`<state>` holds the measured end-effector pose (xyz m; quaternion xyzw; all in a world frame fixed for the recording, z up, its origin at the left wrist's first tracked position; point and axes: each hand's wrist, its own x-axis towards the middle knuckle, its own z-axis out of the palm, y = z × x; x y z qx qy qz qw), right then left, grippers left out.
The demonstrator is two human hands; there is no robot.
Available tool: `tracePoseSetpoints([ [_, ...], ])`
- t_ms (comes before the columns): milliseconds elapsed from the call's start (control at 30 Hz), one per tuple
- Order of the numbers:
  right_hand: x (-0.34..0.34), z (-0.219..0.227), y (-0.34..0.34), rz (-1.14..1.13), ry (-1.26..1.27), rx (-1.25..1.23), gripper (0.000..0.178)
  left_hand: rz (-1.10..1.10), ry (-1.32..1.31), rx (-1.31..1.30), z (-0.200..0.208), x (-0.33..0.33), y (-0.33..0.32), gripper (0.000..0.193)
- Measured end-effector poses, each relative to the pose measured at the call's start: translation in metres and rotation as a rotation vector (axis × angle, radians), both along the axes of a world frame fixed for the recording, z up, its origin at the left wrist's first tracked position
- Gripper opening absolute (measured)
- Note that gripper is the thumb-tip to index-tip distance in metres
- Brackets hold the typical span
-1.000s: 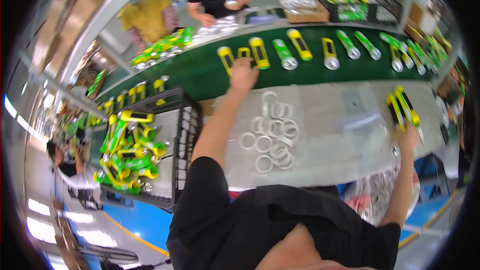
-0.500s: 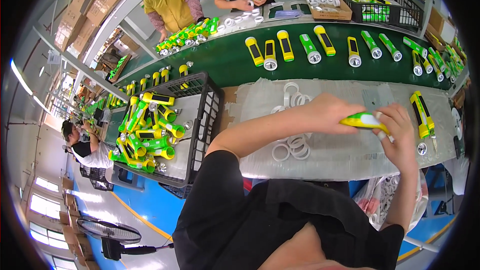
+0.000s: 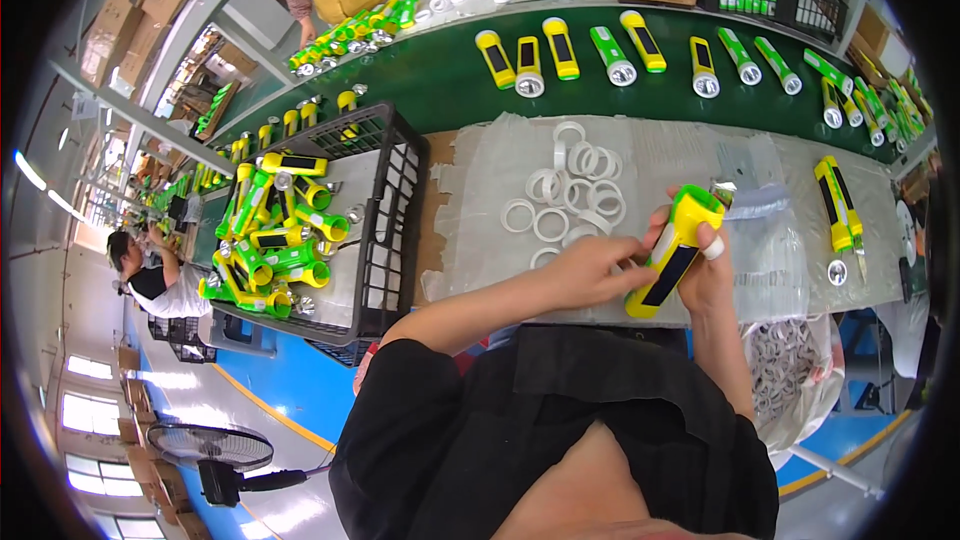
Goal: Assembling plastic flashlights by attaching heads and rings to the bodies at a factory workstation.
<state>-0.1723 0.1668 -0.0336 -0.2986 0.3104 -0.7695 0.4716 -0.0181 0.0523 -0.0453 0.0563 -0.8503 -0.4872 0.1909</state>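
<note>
Torch (image 3: 664,262) in both hands over the near edge of the bench (image 3: 490,155): mouth open, reflector (image 3: 723,192) out beside it, no white ring seen on it, so I'd call it unfinished. Right hand (image 3: 710,275) grips the tube; left hand (image 3: 608,272) has fingers at its left side, can't tell if gripping. Done-looking: several belt torches (image 3: 704,70) on the far belt (image 3: 450,110), lenses seated. Remaining, I'd judge: many open crate torches (image 3: 293,258) at left, loose rings (image 3: 550,224) mid-bench.
</note>
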Motion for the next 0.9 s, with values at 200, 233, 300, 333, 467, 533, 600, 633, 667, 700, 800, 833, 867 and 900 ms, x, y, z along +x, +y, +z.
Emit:
tracePoseSetpoints([
  [200,0.012,0.000,0.008,0.131,0.205,0.177,0.081,0.126,0.137,0.287,0.011,-0.015,-0.036,0.030],
  [233,0.010,0.000,0.010,0.230,0.201,0.146,0.065,0.083,0.238,0.378,0.012,-0.022,-0.042,0.039],
  [300,0.013,0.005,0.011,0.380,0.219,0.161,0.064,-0.129,0.180,0.387,0.017,-0.033,-0.046,0.054],
  [333,0.012,0.005,0.011,0.450,0.258,0.172,0.060,-0.231,0.115,0.404,0.018,-0.037,-0.044,0.057],
  [467,0.017,0.003,0.009,0.599,0.290,0.194,0.053,-0.339,-0.026,0.640,0.030,-0.043,-0.035,0.022],
  [533,0.016,0.004,0.012,0.538,0.341,0.261,0.079,-0.303,0.020,0.641,0.024,-0.038,-0.044,0.019],
  [600,0.011,0.001,0.013,0.505,0.309,0.255,0.080,-0.196,0.127,0.650,0.023,-0.032,-0.045,0.012],
  [633,0.010,0.000,0.012,0.459,0.291,0.199,0.066,-0.191,0.129,0.649,0.022,-0.032,-0.045,0.012],
  [667,0.010,-0.003,0.012,0.415,0.272,0.142,0.052,-0.156,0.214,0.552,0.019,-0.031,-0.044,0.012],
  [700,0.011,-0.008,0.012,0.382,0.260,0.159,0.056,-0.116,0.295,0.451,0.021,-0.029,-0.043,0.013],
  [800,0.016,-0.004,0.012,0.295,0.284,0.182,0.054,0.005,0.309,0.241,0.028,-0.027,-0.028,0.016],
  [833,0.022,0.000,0.010,0.215,0.339,0.251,0.076,-0.019,0.339,0.152,0.030,-0.027,-0.023,0.018],
  [867,0.024,-0.004,0.008,0.224,0.338,0.249,0.076,-0.029,0.325,0.155,0.030,-0.026,-0.018,0.017],
  [900,0.024,-0.011,0.007,0.153,0.299,0.258,0.074,-0.046,0.313,0.162,0.029,-0.027,-0.013,0.017],
])
